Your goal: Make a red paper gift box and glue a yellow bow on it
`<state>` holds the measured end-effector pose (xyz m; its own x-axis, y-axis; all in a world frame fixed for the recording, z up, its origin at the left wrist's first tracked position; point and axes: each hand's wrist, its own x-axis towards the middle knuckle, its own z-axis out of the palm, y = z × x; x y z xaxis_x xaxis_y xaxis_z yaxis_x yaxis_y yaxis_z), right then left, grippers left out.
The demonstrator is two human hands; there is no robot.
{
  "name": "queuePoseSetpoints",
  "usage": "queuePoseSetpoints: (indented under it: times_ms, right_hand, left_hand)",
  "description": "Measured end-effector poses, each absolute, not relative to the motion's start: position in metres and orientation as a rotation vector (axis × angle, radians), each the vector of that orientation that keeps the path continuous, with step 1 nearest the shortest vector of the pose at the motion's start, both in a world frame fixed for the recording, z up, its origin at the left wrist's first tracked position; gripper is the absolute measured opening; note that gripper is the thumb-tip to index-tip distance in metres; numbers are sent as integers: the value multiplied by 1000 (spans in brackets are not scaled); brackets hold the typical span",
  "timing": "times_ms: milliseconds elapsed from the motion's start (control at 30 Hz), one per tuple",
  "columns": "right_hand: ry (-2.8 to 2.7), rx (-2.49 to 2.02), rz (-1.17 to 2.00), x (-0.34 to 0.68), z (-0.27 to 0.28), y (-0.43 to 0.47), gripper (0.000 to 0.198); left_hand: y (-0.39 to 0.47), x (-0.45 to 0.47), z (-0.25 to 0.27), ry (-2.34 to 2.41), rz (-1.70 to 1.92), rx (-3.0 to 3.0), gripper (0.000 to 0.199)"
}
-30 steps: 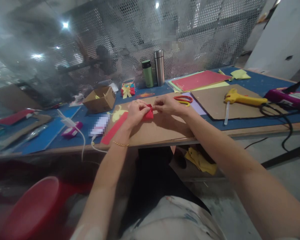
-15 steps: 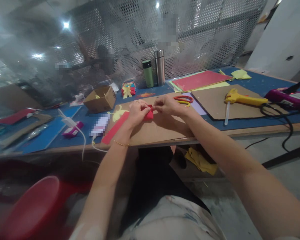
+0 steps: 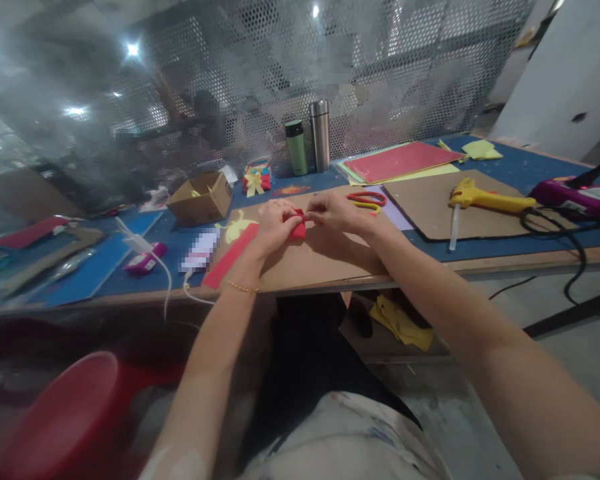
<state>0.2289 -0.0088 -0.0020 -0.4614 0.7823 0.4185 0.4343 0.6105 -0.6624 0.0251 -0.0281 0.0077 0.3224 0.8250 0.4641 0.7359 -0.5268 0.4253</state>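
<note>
My left hand (image 3: 275,225) pinches a small folded red piece (image 3: 298,232), paper or felt, above a cardboard sheet (image 3: 325,259). My right hand (image 3: 334,212) meets it from the right, its fingertips closed at the piece's upper right edge. Much of the red piece is covered by my fingers. Scissors with red and yellow handles (image 3: 373,198) lie just beyond my right hand, their blades hidden. Beside my left wrist are a long red strip (image 3: 231,256) and some pale yellow cut-outs (image 3: 236,229).
A yellow glue gun (image 3: 495,198) rests on another cardboard sheet (image 3: 425,200) at the right, its cord trailing to a purple device (image 3: 580,198). Behind stand a green flask (image 3: 296,148), a steel flask (image 3: 320,137) and a small carton (image 3: 200,203). A red stool (image 3: 65,413) is lower left.
Hardly anything differs. The red piece and the fingers around it have shifted very slightly; both hands keep their place over the cardboard.
</note>
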Motion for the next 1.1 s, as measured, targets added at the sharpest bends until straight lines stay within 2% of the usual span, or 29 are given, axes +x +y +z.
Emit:
queuePoseSetpoints:
  times_ms: [167, 300, 600, 733, 833, 933, 1100]
  right_hand:
    - [-2112, -995, 570, 229, 0, -10, 26]
    - [-2123, -1070, 349, 232, 0, -9, 14]
    - [-1980, -1112, -285, 231, -2, -14, 20]
    - [-1723, -985, -525, 236, 0, -17, 27]
    - [-1664, -956, -442, 235, -3, -11, 28]
    - [-1581, -952, -237, 233, -6, 1, 22]
    - [-1494, -909, 110, 237, -6, 18, 16]
  left_hand:
    - [-27, 25, 7, 1500, 1027, 2442, 17]
    - [-31, 26, 7, 1565, 1072, 2473, 13]
    - [-41, 36, 23, 1721, 1017, 2677, 17]
    - [-29, 44, 35, 1873, 1165, 2505, 18]
    - [-16, 49, 46, 1830, 1348, 2277, 16]
    - [-5, 54, 51, 1556, 1462, 2074, 13]
    - [-2, 69, 38, 1204, 1432, 1738, 8]
